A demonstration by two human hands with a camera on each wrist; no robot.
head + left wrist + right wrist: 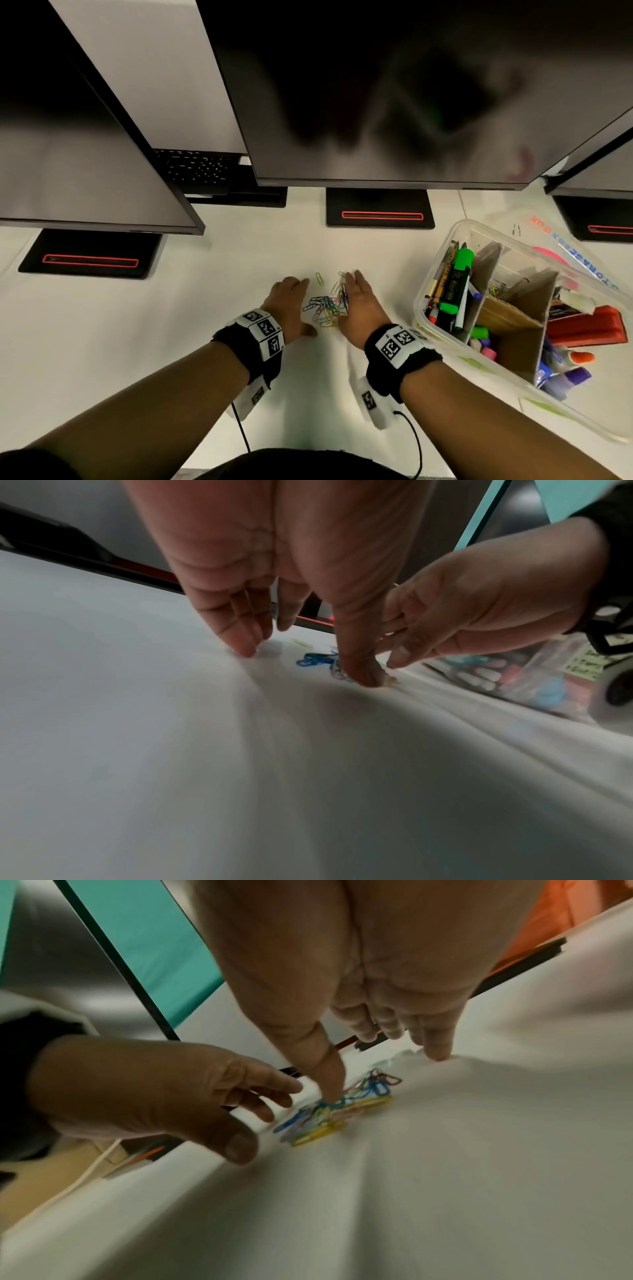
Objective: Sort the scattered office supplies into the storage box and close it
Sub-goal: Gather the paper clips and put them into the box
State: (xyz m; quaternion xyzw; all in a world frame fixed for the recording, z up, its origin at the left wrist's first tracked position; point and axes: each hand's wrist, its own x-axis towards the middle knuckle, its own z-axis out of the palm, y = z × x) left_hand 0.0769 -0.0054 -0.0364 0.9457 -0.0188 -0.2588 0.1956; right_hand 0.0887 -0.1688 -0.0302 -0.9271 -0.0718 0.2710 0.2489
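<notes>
A heap of coloured paper clips (325, 305) lies on the white table (171, 325) between my two hands. My left hand (301, 305) stands on its edge just left of the heap, fingers straight, thumb tip on the table. On the right side my right hand (349, 298) does the same, its thumb touching the clips (329, 1118). Neither hand grips anything. One green clip (319, 278) lies apart, just beyond the heap. The clear storage box (419, 301) stands open to the right, with cardboard dividers inside.
The box holds pens, a green highlighter (457, 284), a red stapler (585, 325) and glue sticks. Its clear lid (565, 246) lies behind it. Three monitors on black stands (380, 209) overhang the back of the table, and a keyboard (195, 168) sits at the back left.
</notes>
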